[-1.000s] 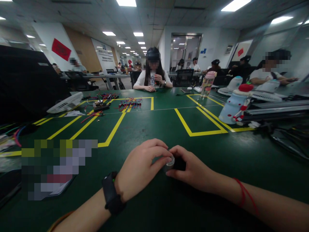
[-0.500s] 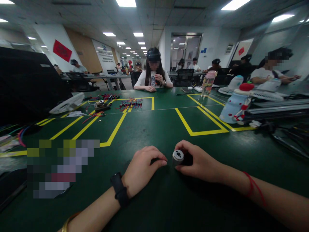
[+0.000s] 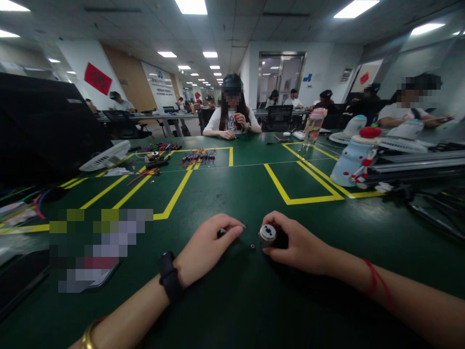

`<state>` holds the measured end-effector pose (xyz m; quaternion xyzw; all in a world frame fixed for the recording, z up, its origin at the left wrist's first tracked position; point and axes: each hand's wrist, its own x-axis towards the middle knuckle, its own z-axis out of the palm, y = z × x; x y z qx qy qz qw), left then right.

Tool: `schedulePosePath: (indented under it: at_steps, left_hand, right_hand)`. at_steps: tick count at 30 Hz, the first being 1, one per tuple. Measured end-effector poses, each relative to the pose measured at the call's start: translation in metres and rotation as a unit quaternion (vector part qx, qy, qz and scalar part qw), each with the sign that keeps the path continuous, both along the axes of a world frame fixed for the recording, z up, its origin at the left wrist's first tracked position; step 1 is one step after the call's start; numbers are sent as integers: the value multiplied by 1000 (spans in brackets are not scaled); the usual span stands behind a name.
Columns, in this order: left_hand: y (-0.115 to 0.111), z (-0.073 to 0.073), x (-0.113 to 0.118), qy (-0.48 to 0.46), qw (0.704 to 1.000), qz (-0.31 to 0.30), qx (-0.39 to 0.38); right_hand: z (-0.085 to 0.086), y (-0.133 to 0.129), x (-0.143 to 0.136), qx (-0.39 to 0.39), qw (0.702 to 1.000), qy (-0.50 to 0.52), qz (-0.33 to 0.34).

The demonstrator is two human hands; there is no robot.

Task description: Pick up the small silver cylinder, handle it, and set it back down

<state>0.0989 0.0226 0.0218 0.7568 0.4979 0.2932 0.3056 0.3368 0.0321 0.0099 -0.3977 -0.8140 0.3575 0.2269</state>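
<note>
My right hand [image 3: 296,242] is closed around the side of a short silver metal cylinder [image 3: 268,233], which stands upright on the green table. Its top face has dark holes and a slotted opening in the middle. To the left of the cylinder lies a tiny metal ring [image 3: 252,246], perhaps a nut, apart from both hands. My left hand [image 3: 207,247] rests just left of that ring, its fingers loosely extended and the thumb close to the index fingertip. I see nothing held there.
Yellow tape lines mark the green table [image 3: 232,300]. Wire bundles [image 3: 199,157] and a small device [image 3: 154,159] lie at the far left. A blue bottle [image 3: 347,162] stands right, near metal profiles [image 3: 428,165] and black cables [image 3: 436,208]. A person [image 3: 232,114] sits opposite.
My left hand has drawn back to the left, and the tiny ring now shows on the table. The right hand keeps its hold on the cylinder. The view has shifted slightly.
</note>
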Motion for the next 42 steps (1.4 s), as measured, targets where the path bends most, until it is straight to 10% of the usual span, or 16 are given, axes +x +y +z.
schedulePosePath:
  at_steps: [10, 19, 30, 42]
  left_hand:
    - [-11, -11, -80, -106, 984, 127, -63]
    - [-14, -22, -84, -147, 973, 164, -68]
    - [-13, -20, -82, -184, 964, 170, -83]
    - [-14, -22, -85, -204, 958, 177, -99]
  right_hand:
    - [3, 1, -1, 2, 1000, -18, 5]
    - [10, 4, 58, 74, 985, -24, -154]
    - [4, 17, 216, 111, 843, -219, -479]
    - [-3, 19, 224, 104, 820, -261, -499]
